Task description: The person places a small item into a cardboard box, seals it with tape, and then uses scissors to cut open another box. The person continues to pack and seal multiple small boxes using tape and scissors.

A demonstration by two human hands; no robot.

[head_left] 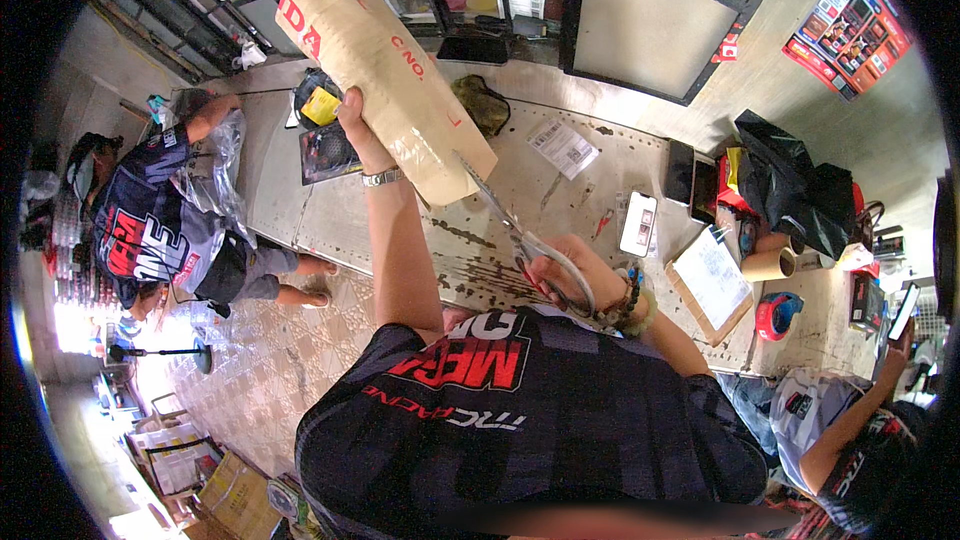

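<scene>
My left hand (366, 133) grips a long tan package (385, 70) with red print, raised above the worktable. The thumb lies along its near side; the other fingers are hidden behind it. My right hand (558, 270) is closed around the handles of a pair of metal scissors (506, 214). Their blades reach the package's lower right end, where clear tape shines on the wrapping. I cannot tell whether they are cutting into it. A printed paper slip (562, 147) lies on the table to the right of the package.
On the worktable (610, 175) lie a lit phone (637, 224), a clipboard with paper (712, 280), a red tape roll (778, 318), a cardboard tube (770, 265) and a black plastic bag (790, 180). One person (150, 230) stands left, another (850, 420) sits at right holding a phone.
</scene>
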